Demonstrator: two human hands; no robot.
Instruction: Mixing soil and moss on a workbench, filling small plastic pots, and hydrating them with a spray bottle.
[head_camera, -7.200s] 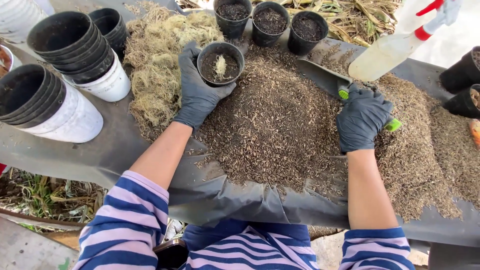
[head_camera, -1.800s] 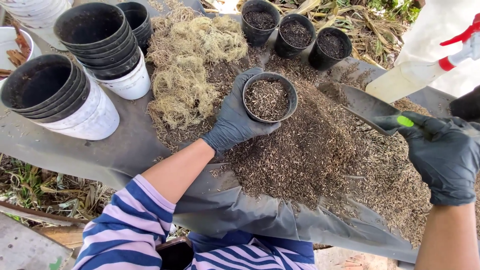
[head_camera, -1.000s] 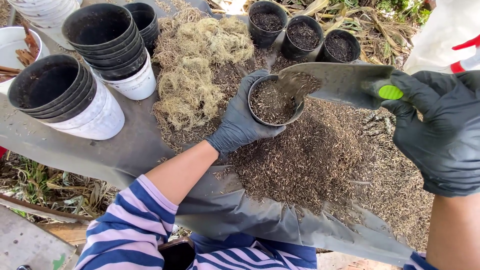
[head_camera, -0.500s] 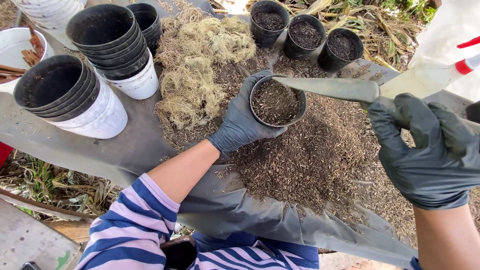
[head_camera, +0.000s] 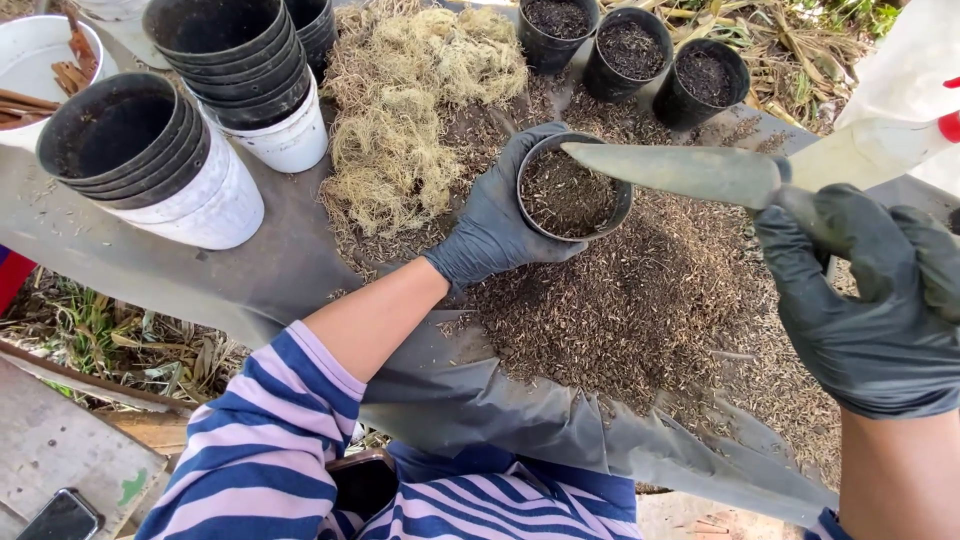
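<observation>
Holding small black pot (head_camera: 572, 190) of potting mix at frame center, my left hand (head_camera: 497, 222) fingers wrapped round it. My right hand (head_camera: 868, 300) fingers closed on trowel (head_camera: 680, 170), blade tip over pot rim.

— What carries it all?
— A tabletop (head_camera: 120, 260) under a grey sheet, in flat outdoor daylight. Stacked black pots in white buckets (head_camera: 215, 190) stand at its far left corner, dry moss (head_camera: 400, 130) toward its far edge.
— And beyond its edges?
— Dry leaves and grass (head_camera: 110, 335) below the left edge, a weathered board (head_camera: 60, 450) with a phone (head_camera: 62, 515) at the near left.
</observation>
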